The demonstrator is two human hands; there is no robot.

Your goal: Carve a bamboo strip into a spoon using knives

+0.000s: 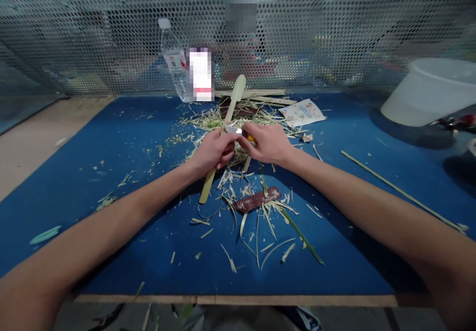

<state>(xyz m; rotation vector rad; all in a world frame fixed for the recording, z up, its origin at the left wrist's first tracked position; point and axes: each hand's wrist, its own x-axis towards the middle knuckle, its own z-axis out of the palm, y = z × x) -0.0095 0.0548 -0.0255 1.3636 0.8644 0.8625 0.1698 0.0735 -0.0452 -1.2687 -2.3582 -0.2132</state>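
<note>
My left hand (216, 148) is closed around the middle of a pale green bamboo strip (236, 98), whose far end is wide and rounded like a paddle. The strip's narrow near end sticks out below that hand. My right hand (266, 142) is closed on a utility knife with a yellow part (250, 138) showing between the fingers. Its bright blade (233, 129) lies across the strip, near my left thumb. Most of the knife's handle is hidden by the fingers. Shavings (211, 122) lie heaped beneath and beyond both hands.
A dark red-brown strip (258, 199) lies in front among shavings. A water bottle (173, 63) and a blurred phone-like panel (201, 75) stand against the perforated metal screen (297, 28). A printed packet (303, 112), a white bucket (427, 93) and a thin stick (401, 192) are on the right.
</note>
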